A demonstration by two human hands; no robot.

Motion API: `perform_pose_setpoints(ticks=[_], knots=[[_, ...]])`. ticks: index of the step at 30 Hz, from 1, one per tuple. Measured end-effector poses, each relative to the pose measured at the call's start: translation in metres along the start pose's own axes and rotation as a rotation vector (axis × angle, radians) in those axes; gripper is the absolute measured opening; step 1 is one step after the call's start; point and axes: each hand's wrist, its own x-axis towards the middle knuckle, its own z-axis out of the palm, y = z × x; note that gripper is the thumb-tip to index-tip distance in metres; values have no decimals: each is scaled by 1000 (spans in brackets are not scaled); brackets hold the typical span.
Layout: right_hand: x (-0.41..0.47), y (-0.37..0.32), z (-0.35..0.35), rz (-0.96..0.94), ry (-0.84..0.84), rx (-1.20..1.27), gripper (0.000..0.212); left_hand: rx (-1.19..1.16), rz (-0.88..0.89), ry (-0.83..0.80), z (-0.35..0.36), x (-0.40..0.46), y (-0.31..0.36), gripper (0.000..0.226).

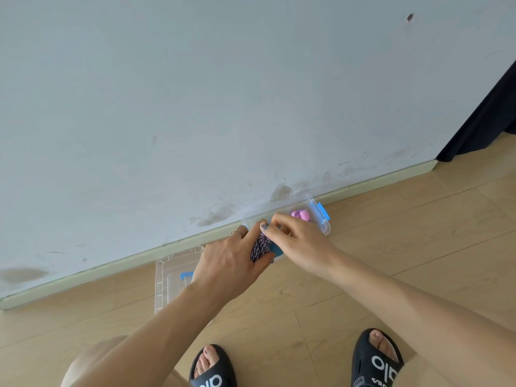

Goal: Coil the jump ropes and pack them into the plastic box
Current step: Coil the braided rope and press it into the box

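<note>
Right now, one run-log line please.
hands: left grips purple rope coil, right assists | over plastic box | lid off

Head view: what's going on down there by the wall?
A person crouches over a clear plastic box on the floor by the baseboard. Both hands work at its opening: the left hand holds a coiled purple-and-white jump rope, and the right hand pinches at the same bundle. Something pink already lies inside. The lid lies on the floor beside the box.
</note>
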Motion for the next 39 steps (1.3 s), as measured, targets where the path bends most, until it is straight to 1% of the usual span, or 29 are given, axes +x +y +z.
perform_pose_setpoints(ticks=[3, 5, 8, 10, 12, 14, 19, 23, 28, 32, 35, 39], knots=[[1, 0, -4, 15, -90, -10, 26, -2, -6, -1, -1, 1, -1, 53], [1, 2, -8, 7, -137, -89, 15, 5, -3, 0, -3, 2, -1, 52], [2, 6, -10, -96, -134, -213, 9, -25, -27, -12, -7, 0, -1, 48], [4, 11, -8, -169, -100, -303, 8, -109, -80, -26, -8, 1, 0, 41], [7, 15, -6, -257, -57, -387, 9, -196, -125, -36, -8, 2, 0, 35], [8, 17, -8, -344, -19, -430, 12, -249, -135, -40, -8, 3, -3, 34], [9, 16, -13, -436, 1, -494, 12, -278, -134, -49, -8, 5, -8, 38], [14, 19, -15, -424, -5, -530, 15, -311, -145, -54, -10, 6, -9, 36], [19, 21, -16, -435, -45, -577, 4, -384, -168, -135, -11, 6, -12, 32], [21, 27, -10, -447, -62, -653, 3, -403, -144, -169, -12, 5, -13, 32], [24, 30, -5, -503, -23, -745, 9, -409, -145, -178, -14, 6, -12, 31], [26, 32, 3, -558, 82, -881, 27, -398, -158, -194, -15, 7, -11, 33]])
